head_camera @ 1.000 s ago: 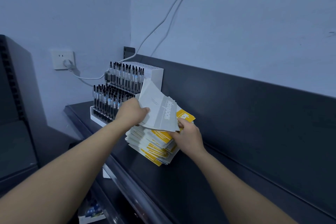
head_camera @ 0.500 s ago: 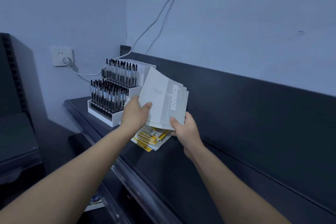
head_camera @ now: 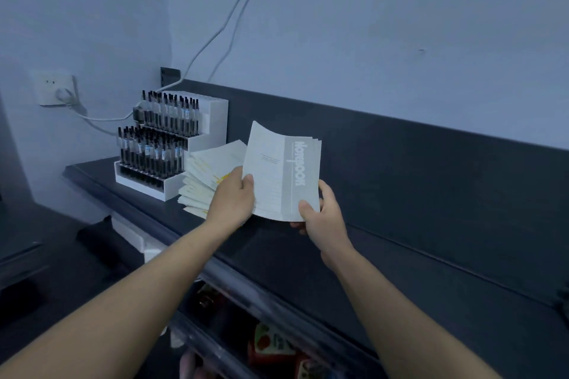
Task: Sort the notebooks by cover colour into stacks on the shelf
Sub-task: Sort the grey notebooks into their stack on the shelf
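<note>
The bundle of grey notebooks (head_camera: 278,172) is held up off the shelf (head_camera: 415,255), tilted with its front cover facing the camera. The word "Notebook" runs sideways down a darker grey band on the right part of the cover. Several notebooks lie together in the bundle, since a few page edges fan out at the top right corner.

Both hands clamp it from below. The left hand (head_camera: 232,198) grips the lower left edge, thumb on the cover and fingers hidden behind. The right hand (head_camera: 324,220) grips the lower right corner the same way, thumb pressed on the grey band and fingers curled round the back. The bundle thus sits between the two hands and rises above them.

Just left of the bundle, partly behind the left hand, a stack of notebooks with yellow markings (head_camera: 209,169) lies flat on the shelf, its edges fanned unevenly. It rests against the white tiered pen rack (head_camera: 217,120), which is full of upright dark pens and stands at the shelf's left end.

Beyond that, the shelf is dark with a raised dark back panel along a pale wall. A wall socket (head_camera: 54,88) with a plug is at the far left, and white cables (head_camera: 221,24) run up the wall. Below the shelf's front lip, red packets (head_camera: 271,344) show — too blurred to identify.
</note>
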The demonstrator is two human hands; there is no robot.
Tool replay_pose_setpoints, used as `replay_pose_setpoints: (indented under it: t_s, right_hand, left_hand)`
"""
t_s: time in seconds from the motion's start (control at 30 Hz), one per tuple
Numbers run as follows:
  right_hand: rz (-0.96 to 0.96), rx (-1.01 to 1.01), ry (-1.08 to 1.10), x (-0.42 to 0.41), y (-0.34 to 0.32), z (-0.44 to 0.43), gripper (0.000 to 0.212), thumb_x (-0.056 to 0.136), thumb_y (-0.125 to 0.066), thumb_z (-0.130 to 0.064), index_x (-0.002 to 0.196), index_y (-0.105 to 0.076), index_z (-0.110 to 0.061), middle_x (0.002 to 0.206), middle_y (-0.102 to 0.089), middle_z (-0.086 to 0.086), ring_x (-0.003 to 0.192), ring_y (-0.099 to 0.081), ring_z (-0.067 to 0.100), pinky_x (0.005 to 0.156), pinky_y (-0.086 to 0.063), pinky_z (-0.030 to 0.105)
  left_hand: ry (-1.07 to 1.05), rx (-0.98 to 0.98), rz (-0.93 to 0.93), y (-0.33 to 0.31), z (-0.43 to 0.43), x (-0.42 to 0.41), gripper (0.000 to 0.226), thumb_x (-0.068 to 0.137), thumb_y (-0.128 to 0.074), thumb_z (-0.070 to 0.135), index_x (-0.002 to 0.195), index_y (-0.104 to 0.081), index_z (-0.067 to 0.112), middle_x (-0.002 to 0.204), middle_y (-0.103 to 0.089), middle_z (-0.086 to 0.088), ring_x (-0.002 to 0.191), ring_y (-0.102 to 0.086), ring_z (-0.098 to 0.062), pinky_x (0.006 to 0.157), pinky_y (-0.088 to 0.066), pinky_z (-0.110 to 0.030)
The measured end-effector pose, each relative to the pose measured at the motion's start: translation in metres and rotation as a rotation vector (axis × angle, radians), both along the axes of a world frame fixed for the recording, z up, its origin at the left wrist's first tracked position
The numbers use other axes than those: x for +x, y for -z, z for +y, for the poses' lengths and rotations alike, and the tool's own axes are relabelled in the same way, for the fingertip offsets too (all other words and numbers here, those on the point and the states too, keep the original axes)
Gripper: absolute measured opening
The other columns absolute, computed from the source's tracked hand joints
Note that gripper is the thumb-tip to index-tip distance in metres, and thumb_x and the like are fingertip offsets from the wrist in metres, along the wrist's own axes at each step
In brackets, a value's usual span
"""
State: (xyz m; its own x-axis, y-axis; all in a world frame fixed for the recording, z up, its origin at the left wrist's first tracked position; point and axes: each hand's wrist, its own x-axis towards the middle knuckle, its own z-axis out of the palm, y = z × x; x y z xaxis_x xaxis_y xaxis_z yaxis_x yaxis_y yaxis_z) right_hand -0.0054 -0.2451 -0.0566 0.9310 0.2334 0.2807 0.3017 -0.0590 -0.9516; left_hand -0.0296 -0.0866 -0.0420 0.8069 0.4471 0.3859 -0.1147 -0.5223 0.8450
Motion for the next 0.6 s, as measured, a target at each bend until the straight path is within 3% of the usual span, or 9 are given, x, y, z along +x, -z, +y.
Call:
replay_pose_setpoints:
  t_s: [0.17,0.33,0.47,0.6]
  right_hand:
    - [-0.02,-0.05,0.128,-0.04,0.01,-0.035,0.045,0.093,-0.046,-0.006,0.128,-0.042,-0.036,0.117,-0.06,-0.01,0.104,-0.06,0.013,0.073,-0.049,0.025]
    - [-0.028,-0.099,0.238,-0.077,0.021,-0.08,0.044,0.094,-0.047,-0.008,0.13,-0.041,-0.033,0.12,-0.059,-0.012,0.109,-0.058,0.01,0.089,-0.051,0.031]
    - [-0.038,-0.116,0.32,-0.104,0.027,-0.123,0.046,0.095,-0.047,-0.006,0.134,-0.041,-0.028,0.119,-0.058,-0.015,0.112,-0.057,0.005,0.097,-0.045,0.024]
    - [-0.042,-0.153,0.388,-0.128,0.026,-0.173,0.047,0.095,-0.047,-0.005,0.137,-0.04,-0.025,0.12,-0.057,-0.016,0.112,-0.056,0.004,0.097,-0.043,0.021]
  left_hand:
    - [0.128,0.018,-0.027,0.011,-0.032,-0.03,0.029,0.099,-0.031,0.01,0.115,-0.055,0.01,0.105,-0.059,-0.005,0.091,-0.052,-0.021,0.072,-0.036,-0.029]
    - [0.239,-0.004,0.045,0.024,-0.073,-0.053,0.032,0.1,-0.03,0.016,0.121,-0.054,0.014,0.112,-0.059,0.0,0.098,-0.053,-0.019,0.078,-0.041,-0.031]
    - [0.322,-0.024,0.065,0.028,-0.115,-0.072,0.028,0.099,-0.032,0.015,0.114,-0.055,0.011,0.106,-0.06,-0.002,0.094,-0.054,-0.018,0.07,-0.041,-0.03]
    - [0.411,-0.033,0.056,0.03,-0.164,-0.086,0.028,0.098,-0.033,0.014,0.112,-0.056,0.011,0.103,-0.062,-0.001,0.094,-0.058,-0.02,0.079,-0.048,-0.036]
